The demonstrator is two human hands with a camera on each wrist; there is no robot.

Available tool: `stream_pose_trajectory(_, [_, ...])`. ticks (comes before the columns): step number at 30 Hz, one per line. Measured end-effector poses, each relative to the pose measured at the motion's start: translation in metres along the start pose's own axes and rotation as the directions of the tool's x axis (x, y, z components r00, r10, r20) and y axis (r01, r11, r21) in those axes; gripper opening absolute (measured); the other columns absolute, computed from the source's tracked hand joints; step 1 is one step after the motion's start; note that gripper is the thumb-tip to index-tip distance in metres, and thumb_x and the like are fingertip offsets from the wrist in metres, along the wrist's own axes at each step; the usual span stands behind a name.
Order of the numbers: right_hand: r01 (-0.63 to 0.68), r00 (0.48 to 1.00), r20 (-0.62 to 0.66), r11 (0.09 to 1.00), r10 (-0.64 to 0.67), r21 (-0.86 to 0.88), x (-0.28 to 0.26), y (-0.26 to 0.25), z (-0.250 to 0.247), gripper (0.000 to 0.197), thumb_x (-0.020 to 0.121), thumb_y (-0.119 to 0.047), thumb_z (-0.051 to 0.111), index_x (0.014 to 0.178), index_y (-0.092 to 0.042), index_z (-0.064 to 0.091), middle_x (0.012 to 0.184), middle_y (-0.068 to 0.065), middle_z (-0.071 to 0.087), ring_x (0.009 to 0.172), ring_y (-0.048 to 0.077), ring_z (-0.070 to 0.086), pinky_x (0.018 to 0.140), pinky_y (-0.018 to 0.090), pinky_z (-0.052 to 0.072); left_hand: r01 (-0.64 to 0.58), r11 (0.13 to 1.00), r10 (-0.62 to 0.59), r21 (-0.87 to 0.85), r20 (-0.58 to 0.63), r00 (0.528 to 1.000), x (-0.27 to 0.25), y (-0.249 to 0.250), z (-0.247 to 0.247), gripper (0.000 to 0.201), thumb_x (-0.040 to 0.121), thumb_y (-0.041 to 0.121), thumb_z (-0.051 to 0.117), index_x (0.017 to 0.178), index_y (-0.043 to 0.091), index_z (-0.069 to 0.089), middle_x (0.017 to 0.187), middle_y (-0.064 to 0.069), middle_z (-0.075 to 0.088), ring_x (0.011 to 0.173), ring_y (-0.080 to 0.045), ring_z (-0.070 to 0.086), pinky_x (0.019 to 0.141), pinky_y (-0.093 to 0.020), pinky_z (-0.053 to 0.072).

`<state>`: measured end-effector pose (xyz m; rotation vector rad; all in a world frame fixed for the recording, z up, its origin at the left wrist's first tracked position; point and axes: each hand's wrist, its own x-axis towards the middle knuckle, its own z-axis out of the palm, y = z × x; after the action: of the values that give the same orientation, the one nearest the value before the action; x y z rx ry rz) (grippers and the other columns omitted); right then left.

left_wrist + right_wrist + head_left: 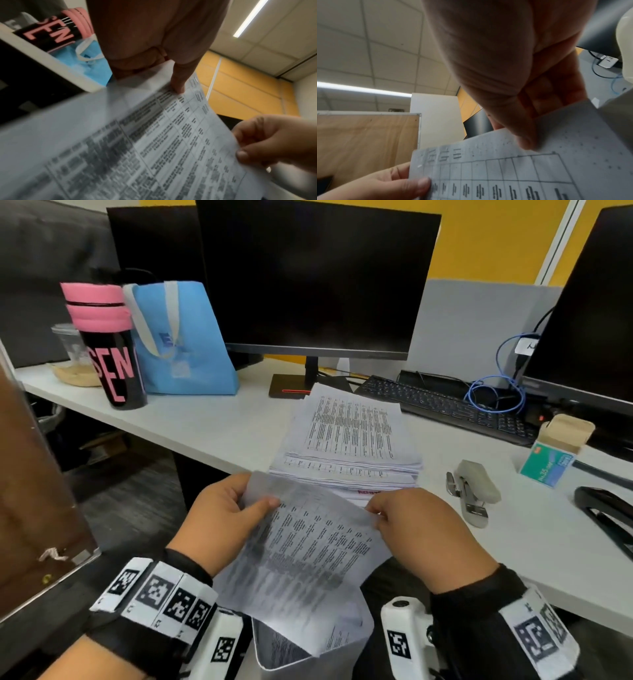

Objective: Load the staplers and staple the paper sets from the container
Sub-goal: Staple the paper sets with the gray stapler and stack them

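Note:
Both hands hold one printed paper set (pixel 301 546) in front of the desk edge, above a white container (pixel 274 655) that has more sheets inside. My left hand (pixel 236 508) pinches its top left corner, thumb on the printed face. My right hand (pixel 394 515) pinches the top right corner. The same paper set (pixel 154 142) fills the left wrist view, and in the right wrist view the paper set (pixel 513 169) shows a table grid. A grey stapler (pixel 474 487) lies on the desk to the right, its arm swung up. A tall paper stack (pixel 349 443) sits just behind the hands.
A green staple box (pixel 548 463) stands open at the right, a black stapler (pixel 606 515) beside it. A monitor (pixel 315 278), a keyboard (pixel 445 405), a blue bag (pixel 181 337) and a black and pink tumbler (pixel 109 344) line the back. A brown board (pixel 37 491) stands at my left.

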<state>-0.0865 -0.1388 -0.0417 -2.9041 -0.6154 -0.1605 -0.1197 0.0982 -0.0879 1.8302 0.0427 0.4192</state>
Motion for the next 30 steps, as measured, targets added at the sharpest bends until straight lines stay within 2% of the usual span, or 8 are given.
stream_pose_trajectory(2, [0.001,1.000,-0.004,0.999,-0.001,-0.050,-0.003,-0.005,0.002,0.035,0.088,-0.009,0.051,0.111,-0.032,0.066,0.101,-0.005,0.067,0.093,0.017,0.059,0.067,0.026,0.037,0.032,0.999,-0.033,0.039,0.013,0.999,-0.001,-0.013,0.000,0.017,0.084,0.005,0.071,0.088,0.021,0.070,0.085,0.013,0.076,0.080,-0.003,0.071,0.075,-0.020,0.057])
stream_pose_trajectory(6, [0.006,0.999,0.048,0.989,0.002,-0.151,-0.007,-0.015,0.007,0.040,0.086,-0.005,0.050,0.113,-0.029,0.065,0.102,-0.003,0.065,0.095,0.020,0.060,0.068,0.026,0.036,0.090,0.988,-0.092,0.123,0.015,0.996,-0.003,-0.033,-0.001,0.012,0.083,0.006,0.074,0.075,0.013,0.067,0.078,-0.004,0.073,0.077,-0.017,0.070,0.076,-0.034,0.056])
stream_pose_trajectory(10, [-0.016,0.995,0.100,0.990,0.030,-0.143,-0.008,-0.019,0.020,0.036,0.088,-0.006,0.046,0.112,-0.026,0.064,0.100,0.000,0.063,0.092,0.020,0.059,0.068,0.027,0.034,0.060,0.983,-0.064,0.176,0.021,0.998,-0.003,-0.041,-0.005,0.016,0.081,0.008,0.075,0.069,0.016,0.068,0.075,-0.002,0.070,0.067,-0.007,0.064,0.067,-0.020,0.051])
stream_pose_trajectory(13, [-0.001,0.988,0.156,0.990,0.023,-0.142,-0.008,-0.017,0.029,0.030,0.093,-0.010,0.047,0.115,-0.024,0.063,0.104,0.001,0.063,0.096,0.019,0.059,0.072,0.025,0.035,0.050,0.977,-0.069,0.206,0.085,0.994,-0.003,-0.049,-0.007,0.019,0.080,0.007,0.076,0.073,0.022,0.068,0.070,-0.001,0.069,0.065,-0.005,0.061,0.065,-0.020,0.049])
stream_pose_trajectory(16, [-0.008,0.976,0.213,0.987,0.043,-0.161,-0.008,-0.012,0.034,0.028,0.095,-0.010,0.048,0.116,-0.021,0.063,0.109,0.002,0.062,0.101,0.019,0.059,0.078,0.023,0.037,0.072,0.962,-0.124,0.264,0.188,0.974,-0.005,-0.059,-0.002,0.020,0.081,0.010,0.076,0.068,0.019,0.063,0.064,0.002,0.065,0.063,-0.005,0.060,0.063,-0.024,0.049])
stream_pose_trajectory(18, [-0.026,0.974,0.217,0.984,0.064,-0.174,-0.008,-0.008,0.036,0.026,0.094,-0.011,0.049,0.114,-0.021,0.064,0.104,0.000,0.062,0.099,0.018,0.060,0.080,0.023,0.039,0.081,0.954,-0.149,0.289,0.223,0.963,-0.010,-0.063,0.005,0.023,0.082,0.012,0.075,0.067,0.022,0.060,0.064,0.006,0.066,0.063,-0.002,0.062,0.063,-0.022,0.048])
stream_pose_trajectory(23, [-0.044,0.972,0.217,0.981,0.086,-0.191,-0.009,-0.006,0.036,0.026,0.094,-0.013,0.049,0.115,-0.022,0.061,0.111,0.001,0.062,0.103,0.019,0.059,0.083,0.025,0.040,0.091,0.950,-0.163,0.300,0.224,0.961,-0.011,-0.068,0.011,0.012,0.083,0.017,0.074,0.078,0.021,0.064,0.080,-0.001,0.073,0.077,-0.013,0.070,0.075,-0.032,0.057])
stream_pose_trajectory(30, [-0.047,0.970,0.228,0.982,0.089,-0.182,-0.008,-0.010,0.049,0.024,0.096,-0.013,0.047,0.114,-0.019,0.061,0.106,0.000,0.062,0.100,0.017,0.060,0.084,0.025,0.044,0.088,0.932,-0.171,0.352,0.212,0.962,-0.010,-0.075,0.010,0.010,0.085,0.023,0.071,0.079,0.023,0.063,0.078,0.000,0.072,0.075,-0.013,0.069,0.073,-0.035,0.057])
